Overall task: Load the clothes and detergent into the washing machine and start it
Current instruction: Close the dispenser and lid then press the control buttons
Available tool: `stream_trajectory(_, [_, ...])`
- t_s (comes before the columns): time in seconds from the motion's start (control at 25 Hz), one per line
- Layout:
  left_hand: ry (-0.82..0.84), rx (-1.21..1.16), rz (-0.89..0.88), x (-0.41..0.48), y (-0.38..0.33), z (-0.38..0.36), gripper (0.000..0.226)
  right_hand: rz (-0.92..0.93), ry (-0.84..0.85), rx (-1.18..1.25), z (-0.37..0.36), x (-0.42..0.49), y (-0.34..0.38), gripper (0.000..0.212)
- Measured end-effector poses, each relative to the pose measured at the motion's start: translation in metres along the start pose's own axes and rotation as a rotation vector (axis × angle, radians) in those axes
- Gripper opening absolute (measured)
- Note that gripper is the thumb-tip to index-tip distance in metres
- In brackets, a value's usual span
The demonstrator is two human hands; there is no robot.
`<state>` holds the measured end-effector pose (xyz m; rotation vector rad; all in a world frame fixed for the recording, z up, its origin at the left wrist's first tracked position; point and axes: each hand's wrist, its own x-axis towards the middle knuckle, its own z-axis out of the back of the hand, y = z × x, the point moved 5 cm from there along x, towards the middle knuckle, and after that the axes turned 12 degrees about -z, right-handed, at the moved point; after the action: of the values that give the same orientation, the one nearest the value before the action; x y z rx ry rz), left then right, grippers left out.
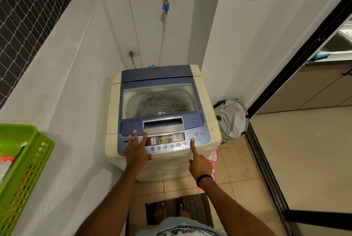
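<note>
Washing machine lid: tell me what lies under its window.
The lid is closed. Through its hazy window the ribbed drum wall shows, with a dark mass low down, likely clothes. Glare and haze hide the rest, so detergent cannot be confirmed.

White walls [66, 83], seemingly beige tiles [238, 178]

head cam | worn on person, looks forward-down | washing machine [162, 113] near, centre | feet [160, 212] at bottom edge
</note>
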<state>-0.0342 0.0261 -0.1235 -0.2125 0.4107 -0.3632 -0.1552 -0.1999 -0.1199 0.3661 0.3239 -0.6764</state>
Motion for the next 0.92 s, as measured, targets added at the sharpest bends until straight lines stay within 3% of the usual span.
stream_trajectory(0.48, [-0.004, -0.029, 0.014, 0.004, 0.003, -0.007, 0.121, 0.039, -0.077, -0.119, -0.002, 0.016, 0.006, 0.076])
stream_trajectory(0.92, [-0.006, -0.044, 0.028, 0.007, 0.005, -0.011, 0.120, 0.131, -0.003, -0.253, -0.001, 0.049, 0.015, 0.069])
